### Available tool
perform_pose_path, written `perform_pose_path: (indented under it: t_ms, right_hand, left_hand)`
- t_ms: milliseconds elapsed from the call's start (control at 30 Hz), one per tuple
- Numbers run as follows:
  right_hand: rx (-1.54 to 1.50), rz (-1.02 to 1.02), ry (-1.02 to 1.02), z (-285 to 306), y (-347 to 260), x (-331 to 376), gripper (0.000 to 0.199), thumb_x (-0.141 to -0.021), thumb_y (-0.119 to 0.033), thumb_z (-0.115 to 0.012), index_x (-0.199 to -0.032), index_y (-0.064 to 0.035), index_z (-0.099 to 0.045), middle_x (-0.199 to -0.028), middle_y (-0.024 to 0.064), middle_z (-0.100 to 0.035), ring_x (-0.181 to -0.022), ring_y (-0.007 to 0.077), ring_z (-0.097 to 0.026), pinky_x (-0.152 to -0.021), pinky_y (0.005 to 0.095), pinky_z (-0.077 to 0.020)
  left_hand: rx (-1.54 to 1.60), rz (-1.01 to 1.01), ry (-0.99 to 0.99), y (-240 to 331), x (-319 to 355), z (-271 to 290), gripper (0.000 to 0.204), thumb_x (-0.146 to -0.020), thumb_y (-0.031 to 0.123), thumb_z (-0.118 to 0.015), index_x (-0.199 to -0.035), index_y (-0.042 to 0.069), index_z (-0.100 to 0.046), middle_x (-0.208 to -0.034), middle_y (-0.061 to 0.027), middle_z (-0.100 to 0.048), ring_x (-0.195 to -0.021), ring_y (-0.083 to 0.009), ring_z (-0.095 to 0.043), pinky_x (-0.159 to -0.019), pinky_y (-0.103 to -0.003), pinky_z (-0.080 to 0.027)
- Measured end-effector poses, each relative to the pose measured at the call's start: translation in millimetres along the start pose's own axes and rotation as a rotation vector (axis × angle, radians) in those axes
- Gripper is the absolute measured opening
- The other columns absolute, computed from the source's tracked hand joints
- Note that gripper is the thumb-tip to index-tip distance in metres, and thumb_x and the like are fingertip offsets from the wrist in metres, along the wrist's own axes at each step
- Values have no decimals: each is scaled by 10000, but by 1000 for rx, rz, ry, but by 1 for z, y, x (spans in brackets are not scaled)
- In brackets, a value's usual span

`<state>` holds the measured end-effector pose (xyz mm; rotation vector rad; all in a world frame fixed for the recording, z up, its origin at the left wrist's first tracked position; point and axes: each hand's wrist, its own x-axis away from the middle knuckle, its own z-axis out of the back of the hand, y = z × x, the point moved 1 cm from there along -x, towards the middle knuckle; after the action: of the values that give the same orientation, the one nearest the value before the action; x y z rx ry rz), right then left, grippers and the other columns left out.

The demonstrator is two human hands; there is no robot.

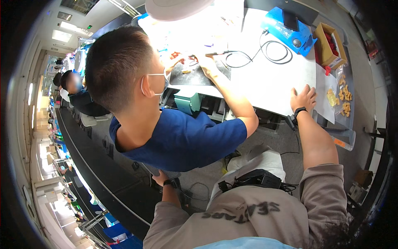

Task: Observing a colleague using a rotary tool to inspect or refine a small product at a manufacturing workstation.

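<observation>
Ceiling lights [61, 36] glare at upper left, a small green sign [89, 27] glowing nearby; there's a long black bench [99, 166] sweeping diagonally down the left side (quite a bend through this lens!), and here's grey floor [296, 164] to its right.

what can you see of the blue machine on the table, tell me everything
The blue machine has a boxy casing, metal or plastic, with a round dark knob in front. A dark slab shows on top; whether loose or built in is unclear. It stands angled near the far right corner of the white table, beside a carton. A black cable runs from its front and coils nearby.
</observation>
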<state>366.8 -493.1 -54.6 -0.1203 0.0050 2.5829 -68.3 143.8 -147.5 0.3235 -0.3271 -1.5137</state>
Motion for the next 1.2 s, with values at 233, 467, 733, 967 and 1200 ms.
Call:
perform_pose_path:
  t_ms: [233,467,733,967,1200]
  right_hand:
    - [10,0,17,-1,3,-1,746,-885,-540,-600,-1449,-102,-384,-1513,163,-320,-1426,409,-292,-1111,566,-310]
    - [-1,1,11,-1,1,-1,742,-885,-536,-604,-1442,-93,-391,-1516,161,-312,-1425,403,-293,-1108,574,-310]
    - [-4,2,25,-1,1,0,743,-879,-533,-619,-1439,-97,-398,-1515,159,-318,-1424,402,-296,-1107,577,-306]
    - [-12,2,33,-4,2,-1,739,-878,-536,-620,-1434,-102,-400,-1522,161,-320,-1424,404,-297,-1105,578,-303]
    - [14,-18,-29,3,-3,1,749,-899,-552,-592,-1471,-118,-377,-1552,152,-306,-1451,386,-264,-1118,560,-295]
  left_hand:
    - [24,36,-35,9,8,1,778,-867,420,-688,-1437,-36,-420,-1356,-294,-557,-1218,-448,-568,-1002,-498,-485]
    - [103,-42,-61,-8,-8,-6,740,-791,500,-751,-1279,-13,-539,-1214,-276,-651,-1110,-442,-634,-910,-472,-505]
    - [55,-7,22,0,3,-2,642,-842,429,-719,-1271,-13,-538,-1187,-278,-659,-1086,-437,-644,-870,-489,-513]
    - [9,8,40,5,7,1,611,-889,339,-662,-1354,-17,-487,-1226,-289,-635,-1082,-448,-640,-882,-511,-522]
    - [-32,-13,49,-5,-2,-3,662,-890,366,-671,-1388,-16,-463,-1278,-288,-609,-1124,-445,-622,-917,-502,-523]
